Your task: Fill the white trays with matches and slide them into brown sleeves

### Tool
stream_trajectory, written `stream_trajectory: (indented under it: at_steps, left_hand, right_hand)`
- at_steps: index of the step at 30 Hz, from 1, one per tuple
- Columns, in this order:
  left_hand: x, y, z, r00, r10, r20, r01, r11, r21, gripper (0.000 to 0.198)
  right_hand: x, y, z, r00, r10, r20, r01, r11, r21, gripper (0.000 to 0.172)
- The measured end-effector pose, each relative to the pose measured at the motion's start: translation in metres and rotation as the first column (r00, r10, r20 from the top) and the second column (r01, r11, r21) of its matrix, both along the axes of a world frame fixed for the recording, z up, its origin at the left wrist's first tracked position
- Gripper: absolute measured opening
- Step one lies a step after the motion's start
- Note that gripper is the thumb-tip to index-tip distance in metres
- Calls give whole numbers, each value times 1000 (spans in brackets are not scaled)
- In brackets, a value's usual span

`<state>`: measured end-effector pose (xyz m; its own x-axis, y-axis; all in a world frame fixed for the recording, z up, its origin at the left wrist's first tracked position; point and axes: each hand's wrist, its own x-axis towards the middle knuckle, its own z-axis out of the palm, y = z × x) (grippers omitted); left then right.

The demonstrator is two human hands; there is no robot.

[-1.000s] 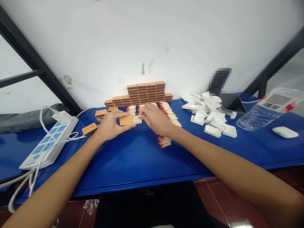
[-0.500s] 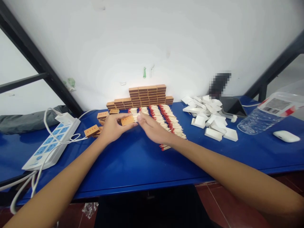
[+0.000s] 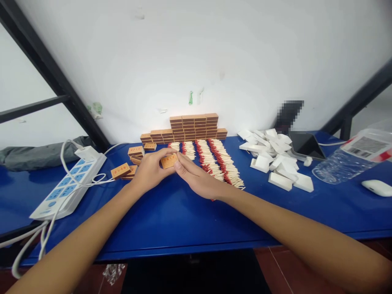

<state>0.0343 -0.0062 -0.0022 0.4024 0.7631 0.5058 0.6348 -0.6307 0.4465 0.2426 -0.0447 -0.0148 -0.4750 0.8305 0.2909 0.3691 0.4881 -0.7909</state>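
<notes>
An orange-yellow matchbox (image 3: pixel 169 161) with red print is held above the blue table, between my two hands. My left hand (image 3: pixel 148 170) grips its left part, fingers along the far edge and thumb along the near one. At the right end, my right hand (image 3: pixel 199 179) presses against the box, thumb at the near corner and fingers behind. The box looks closed, with no tray sticking out. Rows of red-tipped matches (image 3: pixel 225 163) lie just beyond and beside my right hand. Loose matchboxes (image 3: pixel 121 170) lie to the left of my left hand.
Matchboxes are stacked (image 3: pixel 194 127) against the wall. White paper trays (image 3: pixel 280 182) lie heaped at right, near a dark tablet (image 3: pixel 306 145), a clear plastic bottle (image 3: pixel 339 165) and a white case (image 3: pixel 377 188). A power strip (image 3: pixel 69 183) with cables lies at left.
The white tray with matches that stuck out of the matchbox's right end has gone inside. My right hand has moved up against the box. The view has shifted slightly.
</notes>
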Motion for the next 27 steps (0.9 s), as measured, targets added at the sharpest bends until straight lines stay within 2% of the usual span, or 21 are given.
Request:
stream_trajectory:
  at_steps: [3,5,8,10,13,18,21,23,27]
  left_hand:
    - [-19,7,24,993,71,-93,-63,994,94,49]
    - [-42,11,45,981,140,-136,-124,985,122,53]
    - [-81,10,75,945,282,-164,-280,959,38,62]
    - [-103,6,85,916,316,-248,-345,935,-81,70]
    - [-124,-1,85,903,290,-316,-355,919,-170,75]
    - [-134,-4,65,901,210,-379,-311,923,-226,69]
    - [-136,-4,56,886,197,-421,-302,932,-199,66]
    - [-137,-5,53,890,197,-412,-300,932,-203,67]
    - [-140,-5,56,925,166,-342,-274,915,-298,68]
  right_hand:
    - [3,7,-5,994,-105,17,102,987,124,75]
    - [8,13,-7,986,-165,31,151,951,269,67]
    - [15,20,-7,971,-229,75,180,897,405,58]
    - [18,22,-6,965,-244,96,178,880,441,55]
    - [19,23,-4,968,-228,101,156,869,470,48]
    - [18,22,-3,972,-215,92,146,866,478,42]
    - [18,24,-4,972,-219,90,151,866,476,42]
    - [19,26,-4,972,-218,92,149,866,478,41]
    - [19,26,-4,971,-218,93,148,865,479,36]
